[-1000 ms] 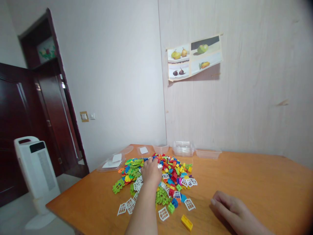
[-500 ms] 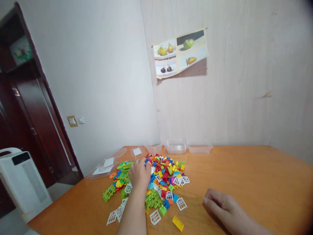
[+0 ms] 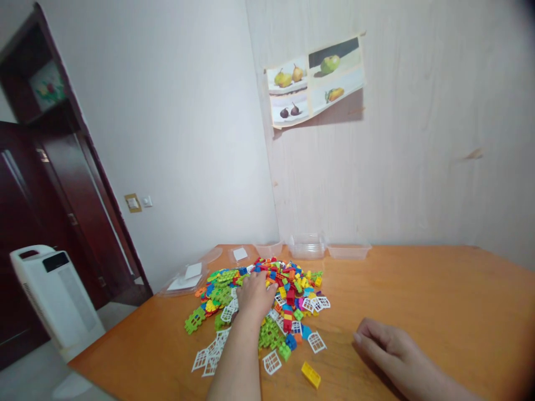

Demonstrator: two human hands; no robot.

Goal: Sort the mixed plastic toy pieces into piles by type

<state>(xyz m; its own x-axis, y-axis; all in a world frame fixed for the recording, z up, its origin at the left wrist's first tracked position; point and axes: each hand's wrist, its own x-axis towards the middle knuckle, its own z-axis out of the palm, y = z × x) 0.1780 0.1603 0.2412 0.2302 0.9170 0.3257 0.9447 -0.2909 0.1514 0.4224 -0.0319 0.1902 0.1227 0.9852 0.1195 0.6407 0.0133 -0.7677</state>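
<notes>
My left hand [image 3: 253, 294] reaches into a heap of colourful plastic building blocks [image 3: 291, 295]. Its fingers bend down over the pieces with the thumb apart; nothing shows gripped, though the fingertips are partly hidden. Around this hand lie green lattice-like pieces [image 3: 271, 334] and white window frames [image 3: 229, 311]. On the table to the right of the heap rests my right hand [image 3: 382, 344], fingers curled in, nothing seen in it. A yellow block [image 3: 311, 375] lies alone between the heap and this hand.
Clear plastic trays [image 3: 307, 248] stand along the wall at the table's back edge. Clear lids [image 3: 184, 281] with white cards lie at the back left of the wooden table [image 3: 438, 289]. A white appliance [image 3: 58, 301] stands on the floor at left.
The camera view has shifted slightly. More white window frames show at the left front of the heap. My left hand stays over the heap with its fingers a little more spread; the right hand rests as before.
</notes>
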